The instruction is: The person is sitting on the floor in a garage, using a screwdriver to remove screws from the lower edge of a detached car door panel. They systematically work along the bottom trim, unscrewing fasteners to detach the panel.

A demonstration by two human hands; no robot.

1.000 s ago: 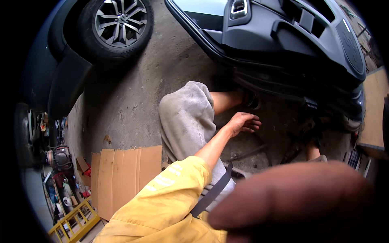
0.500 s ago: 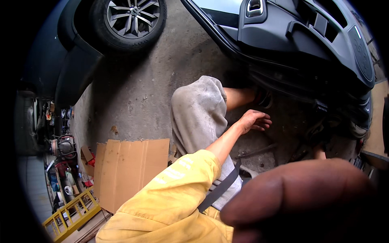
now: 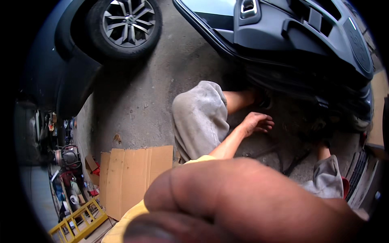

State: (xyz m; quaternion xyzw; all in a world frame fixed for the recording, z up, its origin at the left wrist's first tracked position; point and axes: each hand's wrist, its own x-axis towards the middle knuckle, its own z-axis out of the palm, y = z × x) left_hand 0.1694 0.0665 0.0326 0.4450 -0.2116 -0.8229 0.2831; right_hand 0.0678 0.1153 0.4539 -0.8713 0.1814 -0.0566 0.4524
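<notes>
My left hand (image 3: 258,122) reaches past my bent left knee in grey trousers (image 3: 198,115). Its fingers are loosely curved and a little apart, with nothing in them. Beneath it lies the grey concrete floor (image 3: 156,89), and the dark lower edge of an opened car door (image 3: 279,44) is beyond it. Very large and blurred, my right hand (image 3: 247,192) fills the bottom centre close to the camera. It hides most of my yellow sleeve (image 3: 131,218). Whether its fingers hold anything cannot be made out.
A car wheel (image 3: 129,28) stands at the upper left beside dark bodywork (image 3: 77,77). Flattened cardboard (image 3: 137,174) lies on the floor at lower left. Past it are a yellow metal frame (image 3: 81,222) and assorted workshop clutter (image 3: 71,158). My other trouser leg (image 3: 328,174) is at right.
My right hand has swung left and up across the view, now covering most of the yellow sleeve. The left hand stays nearly in place. The whole view has shifted slightly.
</notes>
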